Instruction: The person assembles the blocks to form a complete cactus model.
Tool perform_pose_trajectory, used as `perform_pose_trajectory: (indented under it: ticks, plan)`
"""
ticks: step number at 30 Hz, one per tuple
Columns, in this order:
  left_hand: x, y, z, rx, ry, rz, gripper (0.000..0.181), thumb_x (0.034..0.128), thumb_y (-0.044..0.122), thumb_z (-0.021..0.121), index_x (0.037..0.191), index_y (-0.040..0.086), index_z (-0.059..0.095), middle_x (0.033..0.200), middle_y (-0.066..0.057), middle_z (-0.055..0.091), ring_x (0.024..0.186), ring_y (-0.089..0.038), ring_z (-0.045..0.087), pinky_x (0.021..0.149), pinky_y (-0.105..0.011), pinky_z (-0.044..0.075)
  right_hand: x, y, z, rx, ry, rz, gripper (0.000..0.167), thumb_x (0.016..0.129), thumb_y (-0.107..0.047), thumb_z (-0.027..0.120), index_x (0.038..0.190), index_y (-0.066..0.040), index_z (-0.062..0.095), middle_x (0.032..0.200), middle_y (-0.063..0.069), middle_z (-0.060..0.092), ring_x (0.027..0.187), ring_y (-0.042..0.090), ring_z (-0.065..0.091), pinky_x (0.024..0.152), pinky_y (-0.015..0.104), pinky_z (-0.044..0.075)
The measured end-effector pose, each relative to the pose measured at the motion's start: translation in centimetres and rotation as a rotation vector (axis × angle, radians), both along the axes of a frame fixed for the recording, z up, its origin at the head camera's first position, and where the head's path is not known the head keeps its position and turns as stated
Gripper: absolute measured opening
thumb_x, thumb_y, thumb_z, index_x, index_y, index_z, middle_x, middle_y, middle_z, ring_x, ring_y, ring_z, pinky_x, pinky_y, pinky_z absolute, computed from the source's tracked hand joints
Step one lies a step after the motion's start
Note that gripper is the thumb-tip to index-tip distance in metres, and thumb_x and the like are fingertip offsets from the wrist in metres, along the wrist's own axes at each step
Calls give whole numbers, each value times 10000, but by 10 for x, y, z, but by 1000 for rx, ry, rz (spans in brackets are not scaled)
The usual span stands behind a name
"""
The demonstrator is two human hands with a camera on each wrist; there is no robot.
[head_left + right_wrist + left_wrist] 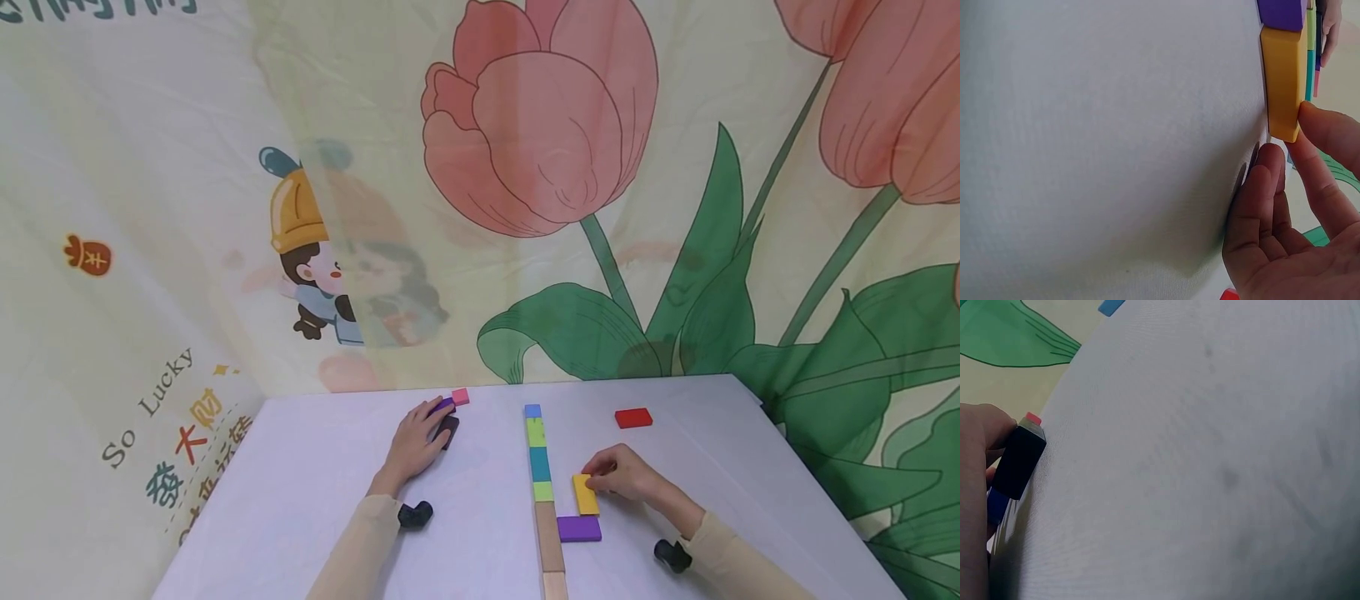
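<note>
At the table's back left my left hand [411, 440] holds a black block [447, 432] between thumb and fingers. Its fingers also lie over a purple block [442, 406], partly hidden, with a pink block [461, 397] just beyond. In the left wrist view the thumb meets the end of the black block [1020, 461]. Right of the middle, my right hand [626, 473] pinches the far end of a yellow block [586, 495] with thumb and index finger. The other right fingers curl loosely near the tabletop. The yellow block's near end adjoins a second purple block [579, 529].
A line of blocks runs toward me: a blue block [532, 411], a green block [536, 432], a teal block [539, 464], another green block [542, 492] and wooden blocks [548, 537]. The second purple block adjoins its right side. A red block [633, 418] lies back right.
</note>
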State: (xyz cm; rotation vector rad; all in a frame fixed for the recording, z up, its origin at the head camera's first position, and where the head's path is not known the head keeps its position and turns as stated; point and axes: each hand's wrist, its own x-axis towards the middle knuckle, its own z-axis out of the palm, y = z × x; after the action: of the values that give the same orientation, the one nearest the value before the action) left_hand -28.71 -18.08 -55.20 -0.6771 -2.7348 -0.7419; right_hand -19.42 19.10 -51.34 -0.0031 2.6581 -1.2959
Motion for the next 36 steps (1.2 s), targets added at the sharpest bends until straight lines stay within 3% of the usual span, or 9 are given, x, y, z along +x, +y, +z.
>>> perform_pose_trajectory:
  ticks: [9, 12, 16, 20, 24, 27, 32, 36]
  plan:
    - [-1, 0, 1, 7, 13, -5, 487, 948, 266, 578, 1422, 157, 538, 1523, -136, 411, 1384, -422, 352, 1099, -634, 276, -5, 5, 1, -13, 10, 3, 103, 822, -57, 771, 922, -48, 748, 819, 11, 647, 711, 177, 549, 640, 284, 547]
    - [-1, 0, 2, 5, 8, -8, 491, 948, 271, 578, 1425, 160, 536, 1525, -132, 409, 1387, -418, 349, 1104, -627, 273, -17, 17, 0, 9, 73, -98, 161, 871, -139, 742, 974, -18, 716, 861, 49, 648, 755, 204, 570, 639, 283, 544]
    - [-2, -1, 1, -6, 5, -6, 493, 948, 283, 575, 1425, 163, 536, 1525, -132, 409, 1388, -418, 349, 1109, -622, 270, -40, 43, 2, 116, 153, -312, 406, 915, -233, 666, 1127, 109, 609, 1024, 236, 601, 900, 358, 575, 730, 415, 555]
    - [-1, -1, -3, -8, 12, -5, 492, 941, 279, 580, 1415, 152, 546, 1515, -143, 420, 1375, -431, 359, 1096, -631, 283, -53, 65, 1, 204, 100, -414, 601, 904, -327, 642, 1166, 198, 509, 1101, 360, 474, 900, 433, 547, 736, 503, 516]
    - [0, -1, -4, -7, 24, -12, 491, 936, 271, 584, 1409, 143, 550, 1508, -152, 427, 1364, -439, 370, 1085, -636, 295, -57, 71, -1, 229, 54, -415, 635, 877, -352, 670, 1150, 201, 521, 1071, 352, 451, 863, 419, 538, 689, 470, 490]
    - [-1, -1, -2, -9, 33, -9, 488, 941, 272, 580, 1413, 152, 546, 1510, -146, 425, 1365, -432, 372, 1087, -632, 296, -58, 69, 0, 232, 78, -398, 598, 871, -298, 676, 1166, 203, 538, 1076, 352, 468, 925, 442, 527, 707, 479, 507]
    - [-1, -1, 0, -11, 26, -2, 489, 944, 279, 581, 1418, 163, 542, 1515, -140, 421, 1373, -427, 366, 1093, -631, 289, -60, 63, 3, 213, 192, -359, 482, 865, -195, 689, 1159, 170, 573, 1040, 330, 554, 915, 425, 557, 654, 436, 535]
    - [-1, -1, -1, -13, 26, -5, 494, 938, 279, 590, 1416, 160, 546, 1513, -143, 424, 1368, -428, 372, 1089, -629, 298, -63, 55, 5, 101, 303, -304, 378, 876, -78, 675, 1186, 125, 603, 1024, 295, 622, 872, 377, 596, 618, 342, 519]
